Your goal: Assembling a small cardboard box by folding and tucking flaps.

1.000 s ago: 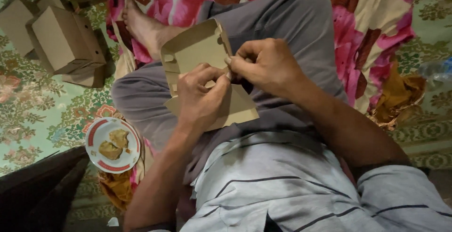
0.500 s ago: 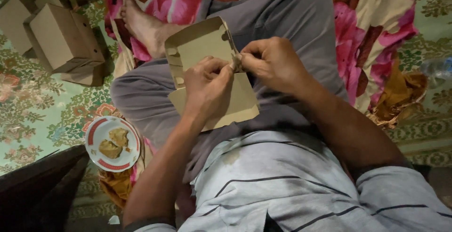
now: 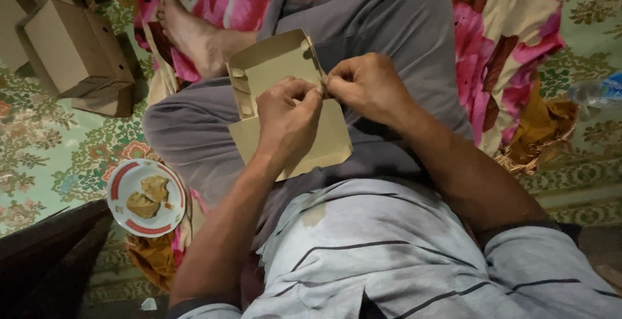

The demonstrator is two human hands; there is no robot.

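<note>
Folding step: left hand and right hand pinch side flap of flat cardboard box blank, fingers closed on it; next, judged: careful tab alignment.

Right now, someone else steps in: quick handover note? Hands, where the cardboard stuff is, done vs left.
Left hand: on top of the flat cardboard box blank, fingers pinching its right edge.
Right hand: pinching the same edge, fingertips meeting the left hand's.
Blank: resting on the lap, partly folded, left side flaps turned up; not yet a closed box.
Done: several folded boxes stand on the floor at upper left.
Left: the edge under the fingers is not yet joined, as far as I can see; the exact tab is hidden by the hands.
Nearby: plate with food pieces at the left, on the floor.
</note>
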